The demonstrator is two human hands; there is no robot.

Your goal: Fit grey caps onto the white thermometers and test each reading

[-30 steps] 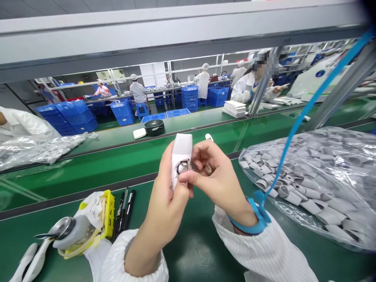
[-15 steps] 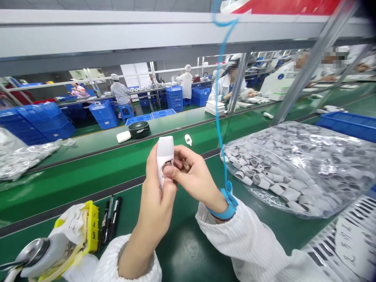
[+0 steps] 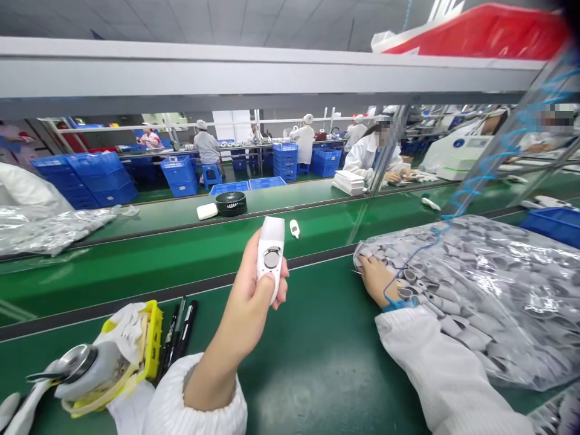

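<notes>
Meanwhile, a white casing [image 3: 270, 252] is held upright, clamped in the left hand [image 3: 254, 293] above the worktop [image 3: 317, 362] | right hand [image 3: 376, 279] is reached into the parts bag [image 3: 498, 290], grip hidden | casing is best kept steady, disc-side facing up.

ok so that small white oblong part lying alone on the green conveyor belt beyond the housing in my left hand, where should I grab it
Probably by the two long sides of the small white oblong part, pinched from above. It lies flat on the green conveyor belt with nothing touching it, so the narrow width suits a thumb-and-finger pinch. The left hand holds the white handheld housing; the right hand is nearer.
</notes>
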